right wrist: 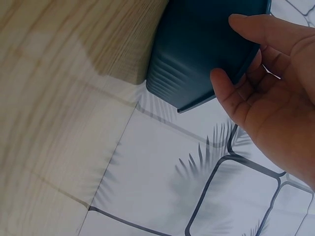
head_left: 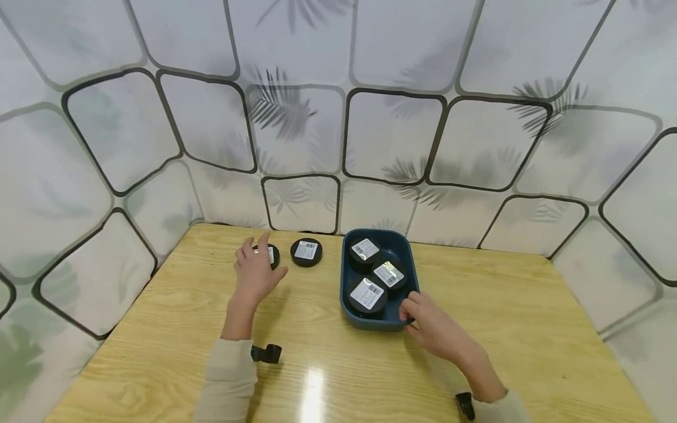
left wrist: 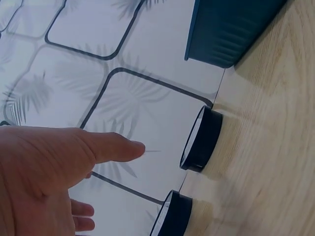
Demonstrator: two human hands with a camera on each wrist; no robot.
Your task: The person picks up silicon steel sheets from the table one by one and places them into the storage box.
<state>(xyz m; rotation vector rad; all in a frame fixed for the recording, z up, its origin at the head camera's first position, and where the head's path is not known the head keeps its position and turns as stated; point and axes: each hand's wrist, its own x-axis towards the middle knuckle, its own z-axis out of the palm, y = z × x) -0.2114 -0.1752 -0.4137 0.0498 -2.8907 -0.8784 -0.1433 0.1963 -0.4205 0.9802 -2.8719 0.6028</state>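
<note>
My left hand (head_left: pixel 256 273) hovers over a flat round black container (head_left: pixel 273 256) with a white label, partly covering it in the head view. Its thumb is stretched out, and the left wrist view shows a gap between the thumb and the nearest black container (left wrist: pixel 202 140). A second labelled black container (head_left: pixel 306 252) lies just to the right. My right hand (head_left: pixel 436 326) grips the rim of a dark blue plastic bin (head_left: pixel 378 324) at its near right corner. In the right wrist view, thumb and fingers are on either side of that bin's wall (right wrist: pixel 197 49).
Inside the bin lie three more black containers, at the back left (head_left: pixel 365 250), right (head_left: pixel 389 275) and front left (head_left: pixel 368 295). The wooden table (head_left: pixel 317 352) meets a patterned wall covering (head_left: pixel 301 202) at its far edge.
</note>
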